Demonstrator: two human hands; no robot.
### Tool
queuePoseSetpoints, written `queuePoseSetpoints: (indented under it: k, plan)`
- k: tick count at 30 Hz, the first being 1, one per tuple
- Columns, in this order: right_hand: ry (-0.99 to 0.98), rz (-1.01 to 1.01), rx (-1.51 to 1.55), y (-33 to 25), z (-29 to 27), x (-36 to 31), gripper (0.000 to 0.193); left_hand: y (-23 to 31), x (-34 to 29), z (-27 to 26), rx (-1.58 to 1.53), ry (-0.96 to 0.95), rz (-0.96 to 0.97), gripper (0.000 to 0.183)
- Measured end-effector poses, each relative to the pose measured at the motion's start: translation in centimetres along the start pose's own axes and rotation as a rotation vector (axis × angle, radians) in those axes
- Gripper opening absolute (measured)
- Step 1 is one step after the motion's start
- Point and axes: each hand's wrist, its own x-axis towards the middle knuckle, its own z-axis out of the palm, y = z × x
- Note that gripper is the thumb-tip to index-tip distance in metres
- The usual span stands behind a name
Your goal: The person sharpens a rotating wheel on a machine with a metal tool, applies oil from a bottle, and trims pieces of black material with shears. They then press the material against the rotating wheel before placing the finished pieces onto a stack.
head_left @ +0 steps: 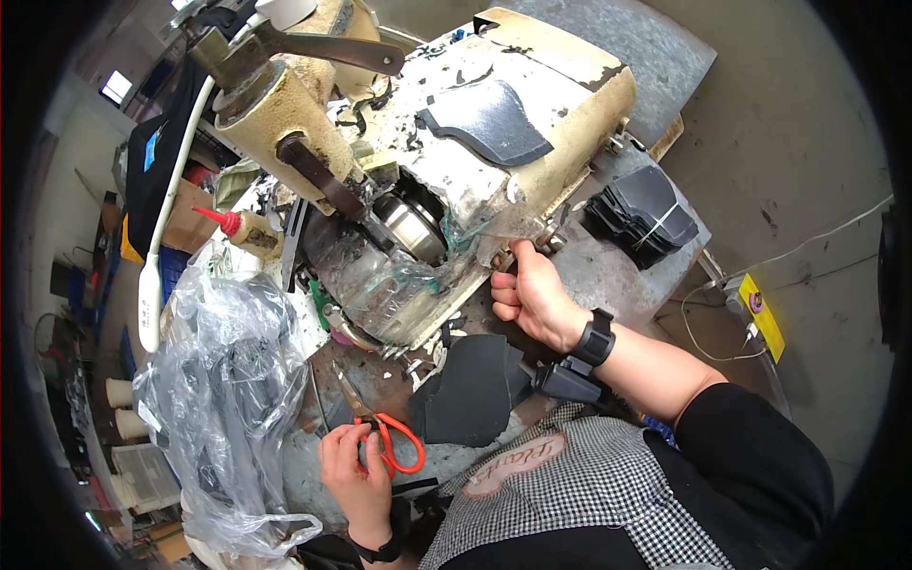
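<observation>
At the near edge of the work table, my left hand (pixel 356 472) has its fingers curled round one orange handle loop of a pair of scissors (pixel 404 445). The blades point away from me, toward the machine. My right hand (pixel 540 296) is at the right front side of a cream-coloured machine (pixel 594 109), fingers bent in and thumb up against a small metal part; what they grip is hidden. A shiny metal drum (pixel 410 228) shows in the machine's opening, beside cloudy clear plastic (pixel 389 294). Between my hands lies a dark, flat cut piece (pixel 470 389).
A bundle of dark cut pieces (pixel 646 214), tied with string, sits to the right. Another piece (pixel 494 123) lies on the machine top. Crumpled clear plastic bags (pixel 233 370) cover the left side. A red-tipped bottle (pixel 249 233) and a white lamp arm (pixel 152 275) stand near the machine.
</observation>
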Motion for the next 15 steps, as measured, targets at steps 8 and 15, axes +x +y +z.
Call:
queuePoseSetpoints:
  k: [8, 15]
  plan:
    - [0.317, -1.104, -1.38, -4.1, -5.7, -2.7, 0.046, -0.1, 0.2, -0.5, 0.014, 0.007, 0.011, 0.012]
    - [0.248, -1.055, -1.574, -4.2, -7.8, 0.2, 0.034, 1.5, 1.3, -0.2, 0.047, 0.004, 0.092, 0.012]
